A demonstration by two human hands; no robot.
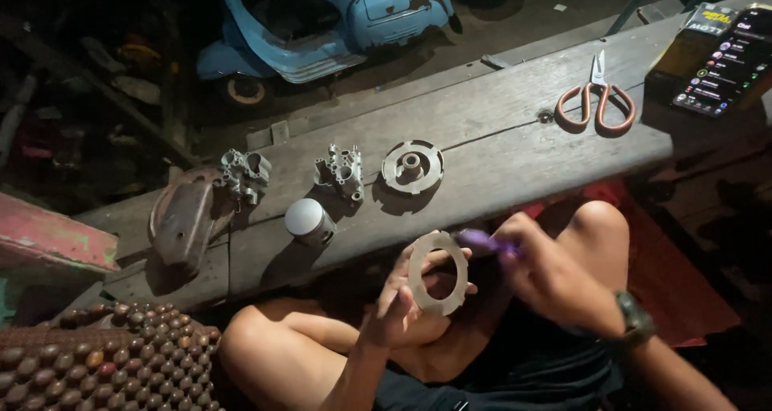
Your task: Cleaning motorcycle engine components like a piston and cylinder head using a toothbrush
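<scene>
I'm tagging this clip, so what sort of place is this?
Likely a small scooter repair workshop: a blue scooter stands behind the wooden bench, and metal engine parts lie on it.

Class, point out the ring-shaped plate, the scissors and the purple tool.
ring-shaped plate (415, 278), head view, left rim.
scissors (597, 105), head view, at the handles' junction.
purple tool (481, 240), head view, its shaft.
</scene>
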